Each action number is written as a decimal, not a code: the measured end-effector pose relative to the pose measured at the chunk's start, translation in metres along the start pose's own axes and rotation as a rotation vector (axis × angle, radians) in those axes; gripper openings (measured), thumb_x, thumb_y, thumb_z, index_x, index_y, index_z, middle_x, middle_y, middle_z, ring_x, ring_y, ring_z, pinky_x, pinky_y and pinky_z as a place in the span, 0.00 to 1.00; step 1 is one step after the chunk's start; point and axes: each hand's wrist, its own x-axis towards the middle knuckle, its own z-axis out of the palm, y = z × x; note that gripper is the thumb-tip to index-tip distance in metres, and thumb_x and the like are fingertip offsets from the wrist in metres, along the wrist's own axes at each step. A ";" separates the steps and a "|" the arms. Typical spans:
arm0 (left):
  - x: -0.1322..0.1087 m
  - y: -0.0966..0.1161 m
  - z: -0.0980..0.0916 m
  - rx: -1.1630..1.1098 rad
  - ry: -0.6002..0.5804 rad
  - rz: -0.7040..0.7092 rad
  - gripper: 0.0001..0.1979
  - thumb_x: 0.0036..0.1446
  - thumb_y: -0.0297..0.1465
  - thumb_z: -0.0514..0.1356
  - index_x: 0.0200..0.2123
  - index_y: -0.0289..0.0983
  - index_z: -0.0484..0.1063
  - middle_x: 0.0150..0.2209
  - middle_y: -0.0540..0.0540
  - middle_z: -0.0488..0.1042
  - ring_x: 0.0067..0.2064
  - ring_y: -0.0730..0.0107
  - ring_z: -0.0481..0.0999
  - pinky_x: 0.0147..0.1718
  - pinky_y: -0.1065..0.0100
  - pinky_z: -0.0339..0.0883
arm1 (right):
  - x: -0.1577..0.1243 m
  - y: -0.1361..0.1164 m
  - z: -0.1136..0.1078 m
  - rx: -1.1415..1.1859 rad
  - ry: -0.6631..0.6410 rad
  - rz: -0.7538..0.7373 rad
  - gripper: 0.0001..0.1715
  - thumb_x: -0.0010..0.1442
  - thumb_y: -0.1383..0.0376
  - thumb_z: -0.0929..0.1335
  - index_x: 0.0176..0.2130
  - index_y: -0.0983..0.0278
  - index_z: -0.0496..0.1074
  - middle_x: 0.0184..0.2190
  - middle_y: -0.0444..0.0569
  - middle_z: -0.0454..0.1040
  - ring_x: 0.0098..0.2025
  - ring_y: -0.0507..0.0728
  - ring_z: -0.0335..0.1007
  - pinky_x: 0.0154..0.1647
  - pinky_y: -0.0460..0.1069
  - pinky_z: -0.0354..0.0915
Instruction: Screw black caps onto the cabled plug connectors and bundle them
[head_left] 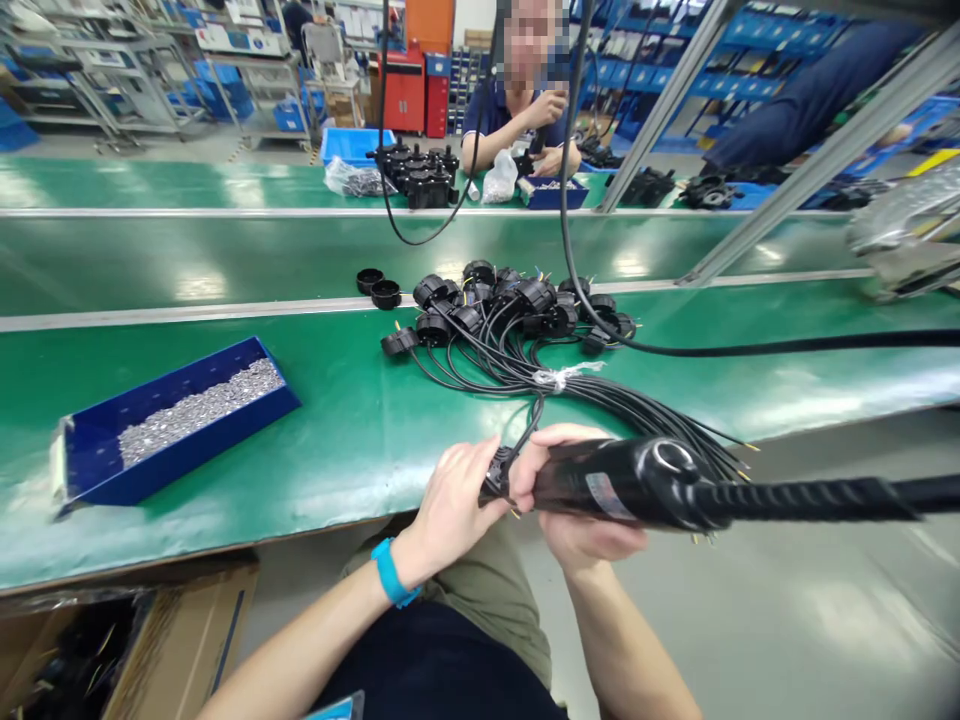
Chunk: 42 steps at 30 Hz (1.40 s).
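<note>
My right hand (589, 540) is wrapped round a black electric screwdriver (615, 480), which lies nearly level with its ribbed cord running off to the right. My left hand (454, 500) is closed on a small black cable-end part (496, 472) at the screwdriver's front end. Fingers hide most of that part, and the screwdriver's tip is out of sight. Just beyond both hands, a bundle of black cables (622, 398) is tied with a clear plastic strip (559, 377). Round black caps (536, 294) sit in a heap at the bundle's far end.
To the left is a blue bin (187, 455) of small silvery metal parts. Two loose black rings (385, 294) lie by the rail. A hanging black cable (574, 230) crosses the green bench (330, 440). A co-worker (487, 130) sits opposite, beside black housings (427, 180).
</note>
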 end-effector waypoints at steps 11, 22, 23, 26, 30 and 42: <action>-0.005 -0.002 0.008 -0.012 0.090 -0.003 0.29 0.62 0.31 0.62 0.65 0.37 0.59 0.56 0.35 0.74 0.56 0.51 0.74 0.56 0.46 0.69 | -0.002 0.004 0.006 0.020 0.016 0.102 0.39 0.42 0.31 0.74 0.35 0.62 0.73 0.18 0.42 0.70 0.14 0.51 0.57 0.12 0.46 0.55; -0.005 -0.004 0.008 0.023 0.076 -0.001 0.29 0.62 0.33 0.64 0.64 0.37 0.60 0.57 0.35 0.74 0.55 0.49 0.74 0.56 0.45 0.68 | -0.006 0.011 0.005 0.044 0.039 0.044 0.37 0.45 0.35 0.76 0.37 0.63 0.74 0.20 0.43 0.73 0.14 0.50 0.60 0.14 0.45 0.57; -0.004 -0.004 0.008 0.029 0.066 -0.005 0.29 0.62 0.34 0.64 0.64 0.37 0.61 0.57 0.35 0.74 0.55 0.49 0.74 0.56 0.45 0.68 | -0.006 0.009 0.005 0.046 0.023 0.026 0.38 0.46 0.35 0.75 0.39 0.63 0.74 0.20 0.43 0.73 0.15 0.50 0.60 0.14 0.45 0.57; -0.004 -0.005 0.008 0.064 0.071 -0.019 0.32 0.61 0.36 0.65 0.65 0.35 0.60 0.57 0.34 0.74 0.56 0.48 0.74 0.56 0.44 0.68 | -0.003 -0.007 0.006 0.067 0.076 -0.095 0.39 0.51 0.32 0.70 0.41 0.61 0.75 0.18 0.42 0.71 0.14 0.51 0.60 0.15 0.46 0.60; -0.005 -0.001 0.010 0.094 0.078 -0.036 0.37 0.59 0.38 0.68 0.67 0.36 0.58 0.58 0.34 0.73 0.57 0.47 0.74 0.58 0.43 0.67 | 0.002 -0.043 0.007 0.025 0.203 -0.230 0.41 0.55 0.29 0.63 0.41 0.61 0.75 0.17 0.41 0.69 0.13 0.51 0.59 0.14 0.47 0.61; -0.005 -0.090 -0.209 0.739 0.329 -0.340 0.21 0.68 0.45 0.53 0.46 0.36 0.77 0.47 0.38 0.80 0.50 0.51 0.77 0.50 0.55 0.69 | -0.010 -0.044 -0.030 0.023 0.144 -0.121 0.41 0.55 0.28 0.62 0.42 0.59 0.75 0.17 0.40 0.69 0.14 0.50 0.60 0.14 0.45 0.61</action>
